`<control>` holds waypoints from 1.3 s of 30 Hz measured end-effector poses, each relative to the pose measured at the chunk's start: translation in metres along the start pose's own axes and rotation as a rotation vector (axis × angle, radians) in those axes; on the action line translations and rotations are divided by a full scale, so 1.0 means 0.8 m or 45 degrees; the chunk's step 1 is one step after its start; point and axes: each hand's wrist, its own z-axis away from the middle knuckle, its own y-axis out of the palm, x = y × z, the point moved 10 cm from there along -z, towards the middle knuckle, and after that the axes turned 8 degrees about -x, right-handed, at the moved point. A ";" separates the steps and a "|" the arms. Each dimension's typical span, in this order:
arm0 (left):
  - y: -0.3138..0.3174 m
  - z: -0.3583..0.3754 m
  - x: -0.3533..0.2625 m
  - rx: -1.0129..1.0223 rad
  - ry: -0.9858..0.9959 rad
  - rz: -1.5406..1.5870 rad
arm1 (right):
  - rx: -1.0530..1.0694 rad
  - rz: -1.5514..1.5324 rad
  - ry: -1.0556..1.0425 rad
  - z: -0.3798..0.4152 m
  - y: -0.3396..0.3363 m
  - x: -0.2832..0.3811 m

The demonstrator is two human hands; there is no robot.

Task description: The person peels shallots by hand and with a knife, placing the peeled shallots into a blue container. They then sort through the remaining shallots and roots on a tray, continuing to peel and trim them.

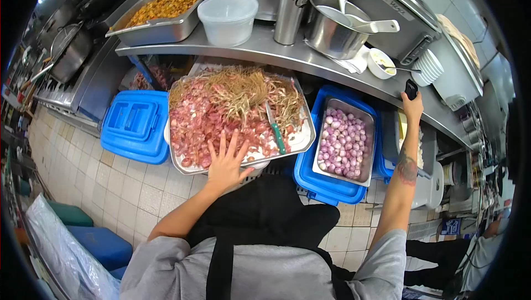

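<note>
My left hand [227, 160] lies with fingers spread on the near edge of a large metal tray [191, 171]. The tray holds reddish shallots with loose skins [204, 117] and a heap of dry brown roots and stalks [238, 90]. A green-handled knife [276, 132] rests among them, blade pointing away. Stretched out to the right, my right hand [412, 106] is closed around a small black handheld device [411, 89] at the counter's edge. Between my hands, peeled purple shallots [344, 142] fill a steel pan [321, 168] on a blue lid [304, 175].
On the steel counter [260, 51] stand a pan of chopped orange food [166, 9], a plastic tub [228, 21], a flask [293, 7], a pot [337, 34] and a bowl [381, 63]. A blue-lidded box [135, 126] is left. Another person [481, 256] is lower right.
</note>
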 end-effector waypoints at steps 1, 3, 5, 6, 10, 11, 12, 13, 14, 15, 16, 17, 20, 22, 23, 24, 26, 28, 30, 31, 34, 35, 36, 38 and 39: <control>0.000 -0.001 -0.014 -0.012 0.006 0.049 | 0.036 0.095 -0.038 -0.016 0.005 -0.006; -0.006 -0.007 0.020 -0.034 0.051 0.022 | 0.068 0.105 -0.100 -0.022 0.060 0.010; -0.005 0.006 0.013 0.034 0.083 0.040 | 0.056 0.225 -0.048 -0.014 0.070 0.006; 0.001 0.005 0.006 0.054 0.114 0.061 | 0.030 0.249 -0.057 -0.018 0.060 0.012; 0.000 0.003 0.001 0.106 0.176 0.103 | -0.062 0.200 0.053 -0.005 0.037 -0.005; 0.000 0.004 0.000 0.101 0.186 0.129 | -0.103 0.187 0.105 0.008 0.020 -0.002; -0.002 0.005 0.001 0.093 0.194 0.150 | -0.280 0.149 0.073 0.026 0.000 0.001; -0.003 0.005 0.000 0.087 0.205 0.166 | -0.462 0.010 -0.006 0.065 -0.033 0.029; -0.006 0.004 -0.001 0.092 0.219 0.197 | -0.489 0.007 0.009 0.102 -0.052 0.054; -0.007 0.003 -0.002 0.106 0.236 0.198 | -0.584 -0.178 -0.176 0.146 -0.067 0.092; -0.005 0.003 -0.003 0.124 0.253 0.199 | -0.368 -0.642 -0.134 0.184 -0.064 0.129; -0.004 0.002 -0.004 0.140 0.267 0.200 | -0.249 -0.792 -0.220 0.224 -0.053 0.159; -0.001 -0.002 -0.007 0.230 0.275 0.246 | 0.462 -0.924 -0.152 0.351 0.041 0.231; 0.002 -0.005 -0.007 0.265 0.256 0.258 | 0.654 -0.937 -0.257 0.397 0.051 0.296; 0.004 -0.006 -0.007 0.274 0.255 0.251 | 0.743 -0.967 -0.236 0.415 0.056 0.317; 0.003 -0.003 -0.004 0.287 0.258 0.243 | 0.709 -0.873 -0.288 0.427 0.064 0.327; 0.001 0.003 -0.001 0.310 0.276 0.233 | 0.603 -0.707 -0.449 0.438 0.067 0.346; 0.001 0.005 -0.002 0.309 0.283 0.251 | 0.624 -0.574 -0.458 0.444 0.081 0.348; -0.002 0.008 0.003 0.318 0.285 0.268 | 0.632 -0.549 -0.468 0.449 0.090 0.351; -0.004 0.008 0.007 0.309 0.293 0.277 | 0.656 -0.641 -0.392 0.449 0.092 0.350; -0.020 0.009 0.001 0.235 0.323 0.349 | 0.632 -0.727 -0.211 0.455 0.082 0.325; -0.023 0.004 0.004 0.156 0.290 0.491 | 0.672 -0.775 -0.123 0.458 0.074 0.316; -0.028 -0.005 0.008 0.072 0.251 0.631 | 0.709 -0.828 -0.042 0.461 0.064 0.309; -0.033 -0.032 0.009 -0.065 0.226 0.813 | 0.967 -1.171 0.391 0.476 0.066 0.298; -0.029 -0.049 0.005 -0.055 0.213 0.832 | 0.999 -1.232 0.481 0.480 0.062 0.295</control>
